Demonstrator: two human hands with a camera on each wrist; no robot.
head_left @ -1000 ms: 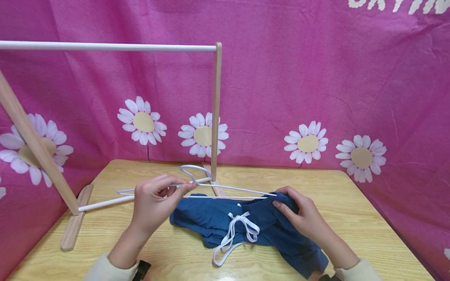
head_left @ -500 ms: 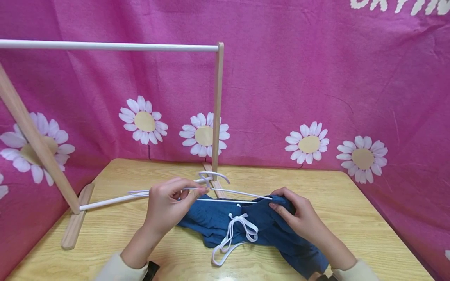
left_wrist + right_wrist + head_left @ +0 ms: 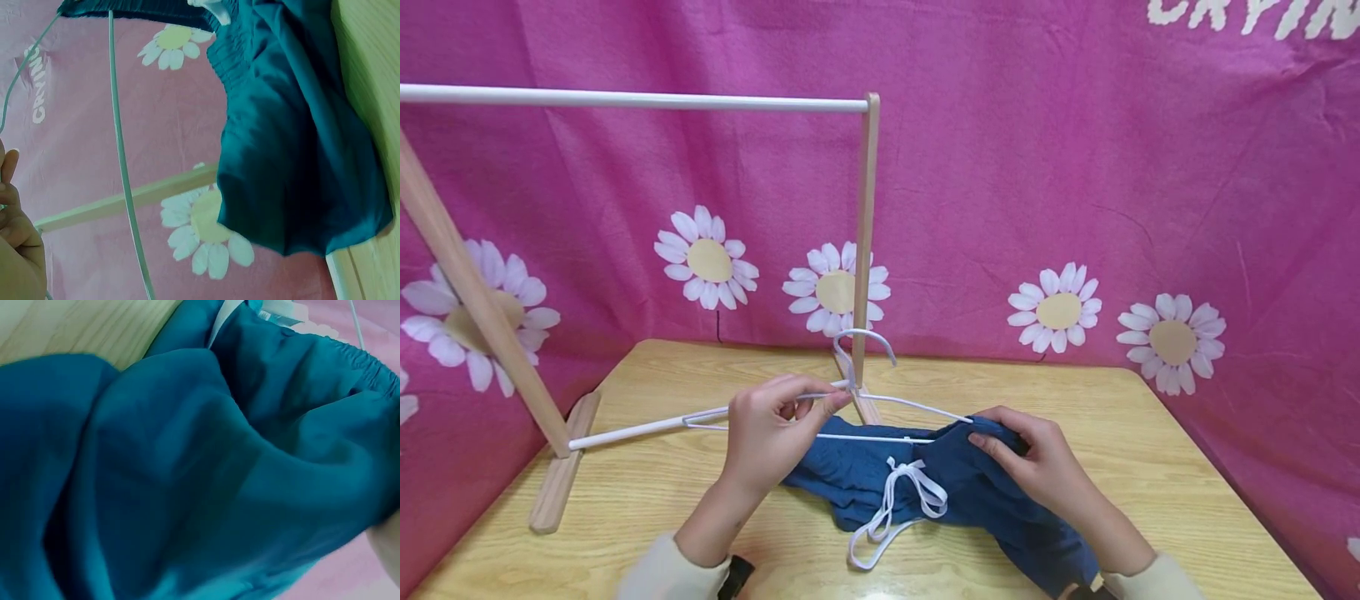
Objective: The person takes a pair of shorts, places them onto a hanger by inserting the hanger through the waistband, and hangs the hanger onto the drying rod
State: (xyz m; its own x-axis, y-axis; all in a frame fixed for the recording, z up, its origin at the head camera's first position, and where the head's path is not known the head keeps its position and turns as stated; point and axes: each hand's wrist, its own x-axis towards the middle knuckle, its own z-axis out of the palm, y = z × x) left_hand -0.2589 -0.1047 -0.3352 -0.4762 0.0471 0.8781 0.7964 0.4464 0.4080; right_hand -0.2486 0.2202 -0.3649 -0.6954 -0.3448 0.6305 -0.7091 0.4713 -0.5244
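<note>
Near the base of its hook, a white hanger is pinched between the thumb and fingers of my left hand. The hanger's right end goes in at the waistband of dark blue shorts, where my right hand grips the cloth. Its left end sticks out free of the shorts. A white drawstring tied in a bow hangs at the front. In the left wrist view, the hanger's bar runs up to the gathered waistband. Folded cloth of the shorts fills most of the right wrist view.
A rack with a white top rail and wooden posts stands at the back left of the wooden table. Its lower white rail passes behind the hanger. A pink flowered cloth hangs behind.
My left hand has moved right, taking the hanger farther toward the right side of the shorts. The hook has turned from pointing left to standing upright. My right hand has shifted slightly left.
</note>
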